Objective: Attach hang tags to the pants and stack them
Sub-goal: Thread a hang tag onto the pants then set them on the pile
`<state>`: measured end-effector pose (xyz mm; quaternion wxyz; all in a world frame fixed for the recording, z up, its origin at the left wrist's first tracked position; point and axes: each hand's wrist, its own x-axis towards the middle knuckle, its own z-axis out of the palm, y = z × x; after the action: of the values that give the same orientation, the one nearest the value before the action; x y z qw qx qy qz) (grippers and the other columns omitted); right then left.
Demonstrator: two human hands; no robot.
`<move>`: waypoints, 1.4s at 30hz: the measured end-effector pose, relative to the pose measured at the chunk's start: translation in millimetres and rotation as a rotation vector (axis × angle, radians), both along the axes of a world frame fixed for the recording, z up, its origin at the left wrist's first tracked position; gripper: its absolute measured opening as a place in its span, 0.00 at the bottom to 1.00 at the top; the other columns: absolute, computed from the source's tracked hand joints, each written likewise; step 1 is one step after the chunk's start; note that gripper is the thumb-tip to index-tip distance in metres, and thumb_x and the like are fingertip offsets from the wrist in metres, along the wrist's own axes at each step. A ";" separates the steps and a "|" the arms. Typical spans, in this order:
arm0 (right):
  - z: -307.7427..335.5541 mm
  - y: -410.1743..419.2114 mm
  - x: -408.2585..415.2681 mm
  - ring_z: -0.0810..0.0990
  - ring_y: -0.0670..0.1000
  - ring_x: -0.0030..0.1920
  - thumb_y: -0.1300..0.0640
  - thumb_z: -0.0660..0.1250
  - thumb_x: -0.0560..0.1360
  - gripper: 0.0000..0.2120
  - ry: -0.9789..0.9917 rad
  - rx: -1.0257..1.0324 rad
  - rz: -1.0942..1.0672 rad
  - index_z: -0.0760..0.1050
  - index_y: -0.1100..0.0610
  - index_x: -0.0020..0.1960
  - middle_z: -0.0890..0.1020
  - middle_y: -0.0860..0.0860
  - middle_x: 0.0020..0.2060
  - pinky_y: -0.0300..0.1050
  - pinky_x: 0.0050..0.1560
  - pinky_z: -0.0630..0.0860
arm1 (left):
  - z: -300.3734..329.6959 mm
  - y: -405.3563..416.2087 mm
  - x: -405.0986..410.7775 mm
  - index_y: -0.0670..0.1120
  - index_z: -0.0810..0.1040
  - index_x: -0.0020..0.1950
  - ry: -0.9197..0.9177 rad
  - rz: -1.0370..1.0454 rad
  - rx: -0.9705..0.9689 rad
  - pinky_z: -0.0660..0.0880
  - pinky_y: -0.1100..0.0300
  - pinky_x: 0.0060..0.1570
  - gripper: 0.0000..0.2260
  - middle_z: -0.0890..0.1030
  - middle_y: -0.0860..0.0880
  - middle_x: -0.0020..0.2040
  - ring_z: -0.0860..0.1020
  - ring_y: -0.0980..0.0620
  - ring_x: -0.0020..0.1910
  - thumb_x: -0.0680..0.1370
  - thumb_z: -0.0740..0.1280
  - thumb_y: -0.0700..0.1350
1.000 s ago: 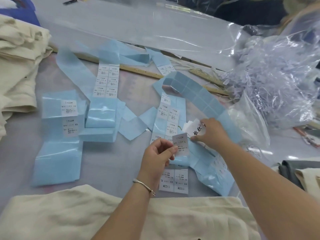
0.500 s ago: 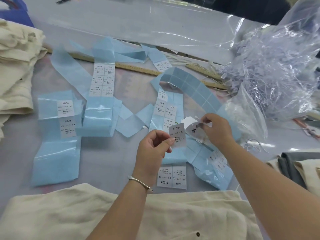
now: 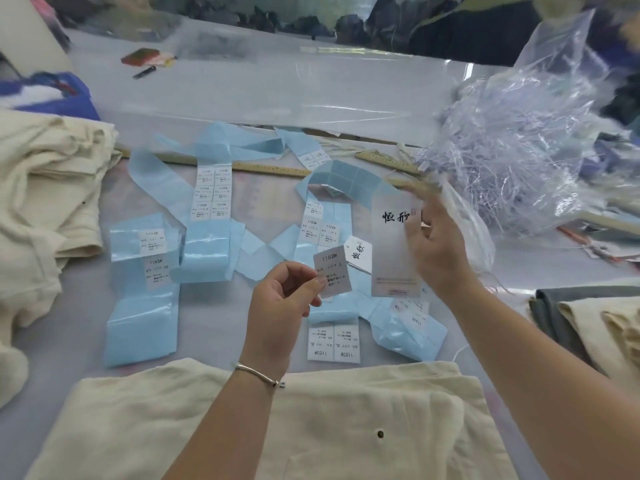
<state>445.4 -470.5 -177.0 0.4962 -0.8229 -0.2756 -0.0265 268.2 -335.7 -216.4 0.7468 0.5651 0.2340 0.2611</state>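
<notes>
Pants (image 3: 311,427) lie nearest us; above them our left hand (image 3: 280,306) pinches a size sticker (image 3: 332,275), right hand (image 3: 436,244) grips a hang tag (image 3: 391,258).

The small print on the sticker (image 3: 332,276) pinched in the left hand (image 3: 282,299) is too tiny to read; the right hand (image 3: 434,244) covers the end of the black writing on the tall tag (image 3: 394,244); its fingertips are a blur; the cream pants (image 3: 346,427) are cut off by the bottom edge; both arms hide part of them; the far dark pile (image 3: 311,19) is too smeared to tell what it is.
</notes>
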 end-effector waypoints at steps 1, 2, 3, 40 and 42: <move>0.1 -5.1 -9.0 0.70 0.38 0.27 0.66 0.59 0.79 0.20 0.023 -0.025 0.008 0.74 0.51 0.66 0.75 0.43 0.36 0.27 0.29 0.65 | 7.3 -4.9 -5.1 0.46 0.78 0.40 -0.002 0.001 0.044 0.69 0.68 0.29 0.08 0.80 0.51 0.32 0.74 0.55 0.29 0.74 0.71 0.34; 1.3 -10.7 -19.1 0.73 0.35 0.30 0.67 0.60 0.78 0.19 0.051 -0.052 0.010 0.76 0.53 0.65 0.77 0.45 0.40 0.26 0.32 0.67 | 15.2 -10.6 -10.6 0.47 0.78 0.40 -0.008 -0.002 0.079 0.69 0.69 0.29 0.08 0.80 0.50 0.32 0.74 0.55 0.29 0.73 0.71 0.35; 2.7 -16.5 -29.7 0.77 0.35 0.38 0.68 0.62 0.77 0.19 0.093 -0.072 0.017 0.75 0.55 0.66 0.79 0.47 0.45 0.29 0.40 0.73 | 24.3 -17.0 -16.4 0.48 0.78 0.40 -0.025 -0.007 0.098 0.69 0.70 0.29 0.07 0.80 0.50 0.33 0.74 0.55 0.29 0.73 0.72 0.36; 8.4 -123.1 -249.1 0.78 0.60 0.38 0.64 0.72 0.70 0.12 0.961 0.608 0.555 0.69 0.60 0.46 0.77 0.61 0.37 0.48 0.43 0.76 | 42.1 -137.8 -142.4 0.63 0.59 0.72 -0.122 -0.210 0.024 0.71 0.62 0.27 0.39 0.78 0.47 0.34 0.72 0.53 0.28 0.66 0.75 0.47; 9.0 -119.7 -250.4 0.77 0.61 0.40 0.62 0.73 0.70 0.12 0.963 0.627 0.560 0.70 0.60 0.46 0.77 0.61 0.38 0.51 0.45 0.75 | 43.3 -134.1 -142.8 0.63 0.60 0.72 -0.129 -0.207 0.022 0.70 0.62 0.26 0.40 0.78 0.47 0.34 0.72 0.53 0.28 0.66 0.76 0.47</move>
<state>194.9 -590.2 -168.0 0.7698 -0.4553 -0.2052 0.3975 125.4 -469.8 -173.1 0.7769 0.5765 0.1228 0.2211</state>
